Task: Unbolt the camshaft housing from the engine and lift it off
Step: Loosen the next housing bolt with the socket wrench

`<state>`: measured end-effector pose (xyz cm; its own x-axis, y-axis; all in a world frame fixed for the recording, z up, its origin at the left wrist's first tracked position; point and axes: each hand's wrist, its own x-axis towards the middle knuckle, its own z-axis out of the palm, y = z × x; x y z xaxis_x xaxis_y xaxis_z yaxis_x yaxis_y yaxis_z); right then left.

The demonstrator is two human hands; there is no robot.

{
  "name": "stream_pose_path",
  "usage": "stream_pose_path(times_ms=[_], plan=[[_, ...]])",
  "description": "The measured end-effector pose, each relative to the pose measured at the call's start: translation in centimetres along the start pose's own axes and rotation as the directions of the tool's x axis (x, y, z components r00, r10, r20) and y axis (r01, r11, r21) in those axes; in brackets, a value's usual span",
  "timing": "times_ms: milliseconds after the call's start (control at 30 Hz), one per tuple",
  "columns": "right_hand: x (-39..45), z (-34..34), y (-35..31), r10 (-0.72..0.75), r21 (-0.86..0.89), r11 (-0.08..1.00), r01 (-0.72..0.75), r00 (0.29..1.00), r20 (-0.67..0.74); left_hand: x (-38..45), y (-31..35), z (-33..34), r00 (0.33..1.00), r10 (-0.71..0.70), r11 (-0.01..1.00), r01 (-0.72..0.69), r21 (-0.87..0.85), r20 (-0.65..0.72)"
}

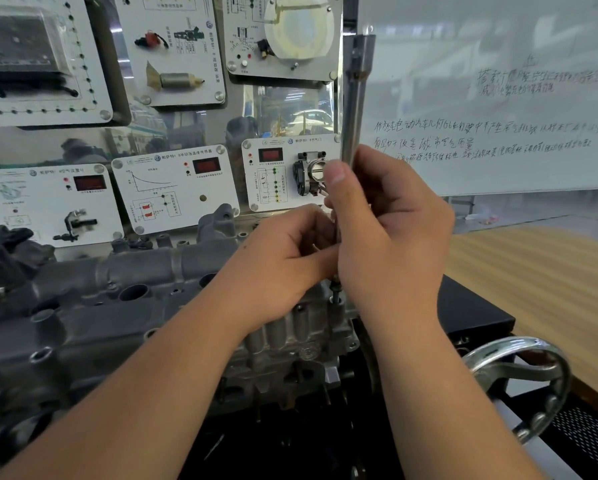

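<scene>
Left hand: my left hand [287,258] pinched the thin steel tool shaft [335,289].
Right hand: my right hand [391,230] gripped it higher.
Housing: the grey cast-metal camshaft housing [93,306] sat beneath.

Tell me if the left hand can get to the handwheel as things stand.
Probably not directly: the left hand helps hold the wrench, and the right hand and forearm lie between it and the handwheel.
</scene>
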<state>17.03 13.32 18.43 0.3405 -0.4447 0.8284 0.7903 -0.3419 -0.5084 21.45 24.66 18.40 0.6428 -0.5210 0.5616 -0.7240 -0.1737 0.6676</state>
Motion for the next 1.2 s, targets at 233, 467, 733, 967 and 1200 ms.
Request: stream_pose_path(times_ms=[233, 467, 733, 967, 1200], plan=[[0.05, 0.19, 0.11, 0.101, 0.131, 0.986, -0.099, 0.995, -0.006, -0.13, 0.41, 0.12, 1.000, 0.007, 1.000, -0.007, -0.004, 0.021], [0.12, -0.07, 0.00, 0.026, 0.011, 1.000, -0.025, 0.999, -0.019, 0.10, -0.02, 0.08, 1.000, 0.006, 1.000, -0.006, 0.025, 0.008], [0.02, -0.04, 0.21, 0.024, 0.020, 1.000, -0.024, 1.000, 0.016, -0.09, 0.24, 0.15, 0.999, -0.001, 1.000, 0.001, -0.006, 0.032], [0.12, -0.13, 0.25, 0.084, 0.030, 0.996, -0.087, 0.993, 0.082, -0.29, 0.15, 0.14, 0.999, 0.003, 0.999, -0.004, -0.042, -0.034], [0.22, -0.69, 0.39, 0.068, -0.056, 0.997, -0.061, 0.990, 0.127, -0.14, -0.30, -0.07, 0.963, -0.023, 0.996, -0.002, -0.091, -0.268]])
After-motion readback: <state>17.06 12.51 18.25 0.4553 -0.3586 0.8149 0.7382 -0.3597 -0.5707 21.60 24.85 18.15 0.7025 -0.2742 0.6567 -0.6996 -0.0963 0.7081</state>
